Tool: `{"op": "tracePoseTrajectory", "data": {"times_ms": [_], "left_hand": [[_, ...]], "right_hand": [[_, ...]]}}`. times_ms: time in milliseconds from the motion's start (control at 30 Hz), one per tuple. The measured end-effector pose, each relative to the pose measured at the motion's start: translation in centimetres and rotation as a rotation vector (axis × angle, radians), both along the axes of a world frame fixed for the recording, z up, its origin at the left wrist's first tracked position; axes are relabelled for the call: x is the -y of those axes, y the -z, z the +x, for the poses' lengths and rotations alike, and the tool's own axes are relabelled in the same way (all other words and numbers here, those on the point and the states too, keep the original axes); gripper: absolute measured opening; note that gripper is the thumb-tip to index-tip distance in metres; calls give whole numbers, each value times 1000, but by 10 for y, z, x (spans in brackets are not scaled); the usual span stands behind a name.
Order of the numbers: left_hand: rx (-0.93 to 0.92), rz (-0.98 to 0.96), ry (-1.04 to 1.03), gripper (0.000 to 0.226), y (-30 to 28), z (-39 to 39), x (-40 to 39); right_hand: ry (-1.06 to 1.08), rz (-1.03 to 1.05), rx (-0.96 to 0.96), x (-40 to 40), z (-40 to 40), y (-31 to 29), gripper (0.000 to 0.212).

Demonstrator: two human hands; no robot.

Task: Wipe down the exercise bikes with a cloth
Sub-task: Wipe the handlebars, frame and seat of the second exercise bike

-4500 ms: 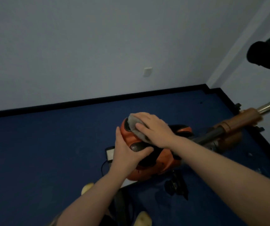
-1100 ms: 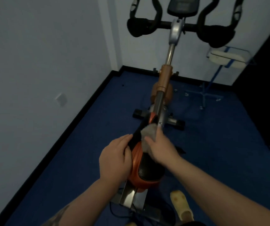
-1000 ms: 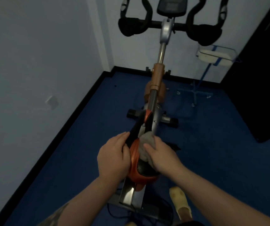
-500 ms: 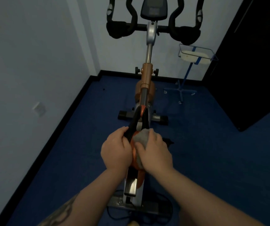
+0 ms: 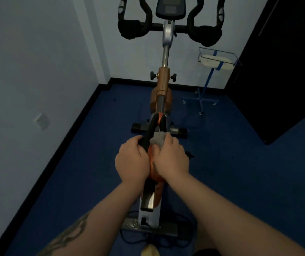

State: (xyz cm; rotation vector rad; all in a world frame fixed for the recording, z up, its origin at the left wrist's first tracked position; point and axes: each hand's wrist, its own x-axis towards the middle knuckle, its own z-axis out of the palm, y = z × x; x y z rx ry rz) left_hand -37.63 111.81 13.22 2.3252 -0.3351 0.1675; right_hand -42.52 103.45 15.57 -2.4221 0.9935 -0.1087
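both hands grip one saddle (image 5: pixel 154 163); right hand (image 5: pixel 172 157) presses one cloth (image 5: pixel 158 139).

Soft grey cloth (image 5: pixel 158 140), shiny metal post (image 5: pixel 165 54), matt carpet (image 5: pixel 240 163)

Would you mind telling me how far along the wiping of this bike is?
Nothing shows as finished; wiped surfaces can't be told apart here. In hand: the right hand presses the cloth on the saddle, while the left hand steadies it. Left, by the look of it: the handlebars, console, post and base, which no hand touches.
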Motion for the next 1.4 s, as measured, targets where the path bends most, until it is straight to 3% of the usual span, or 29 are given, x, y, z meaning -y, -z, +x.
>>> {"op": "tracePoseTrajectory", "data": {"times_ms": [100,267,467,667,833,967,1067,1200,1267,1333,1400], "left_hand": [[13,30,19,34,2,0,-2],[18,30,22,35,2,1,-1],[19,46,56,35,0,1,-3],[42,18,53,34,1,2,-4],[52,22,46,36,0,1,-3],[41,24,50,36,1,0,-4],[42,14,44,35,0,1,-3],[60,11,49,35,-2,1,-2],[65,12,49,35,-2,1,-2],[62,7,54,34,-3,0,-2],[58,5,53,34,-4,0,-2]], "right_hand": [[4,61,15,4,1,0,60],[-110,-82,119,-23,-48,16,71],[61,158,-52,19,5,-1,53],[-24,-17,279,-22,-49,18,65],[101,203,29,21,-2,8,49],[193,288,264,12,-15,16,42],[263,301,477,-23,-46,28,52],[252,325,237,9,-20,24,35],[212,411,125,31,-3,12,38],[186,403,118,32,0,10,41],[152,237,211,9,-17,18,47]]}}
